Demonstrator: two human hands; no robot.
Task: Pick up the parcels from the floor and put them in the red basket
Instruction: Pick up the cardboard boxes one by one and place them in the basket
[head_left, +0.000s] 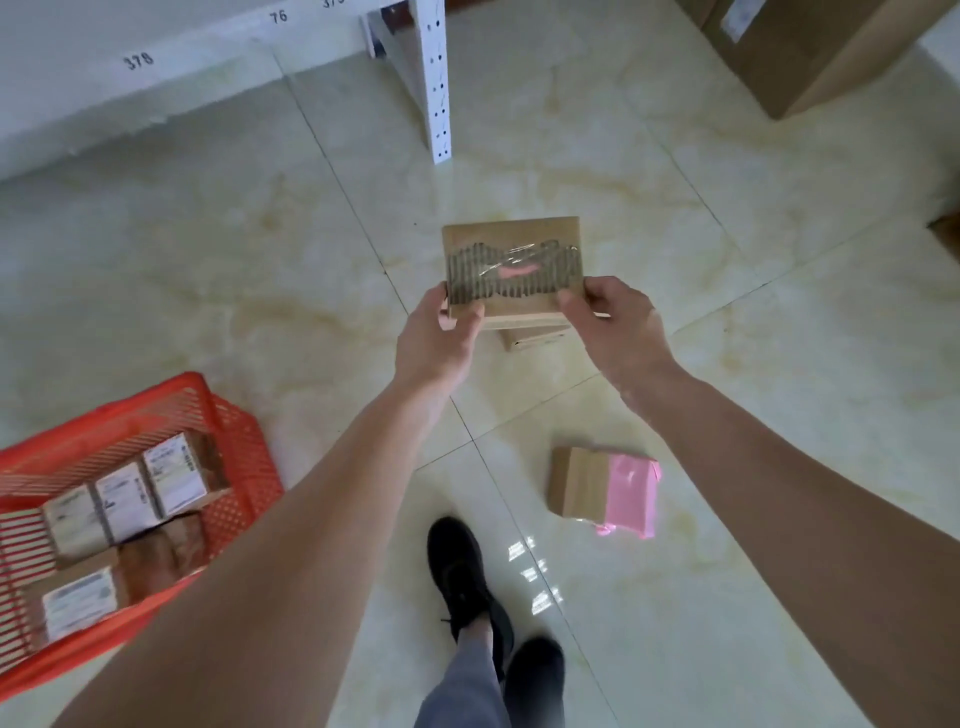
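A flat cardboard parcel (511, 260) with a torn, taped top is held above the floor by both hands. My left hand (436, 338) grips its lower left corner and my right hand (613, 325) pinches its lower right corner. Another small cardboard parcel (535, 338) lies on the floor just under it, mostly hidden. A cardboard parcel with a pink bag (602, 488) lies on the tiles nearer to me on the right. The red basket (244, 441) stands at the lower left and holds several labelled cardboard parcels.
A white perforated shelf post (436, 88) stands ahead, with a white numbered shelf edge (140, 78) at the upper left. A large cardboard box (810, 57) stands at the upper right. My black shoes (467, 582) are on the tiles below my arms.
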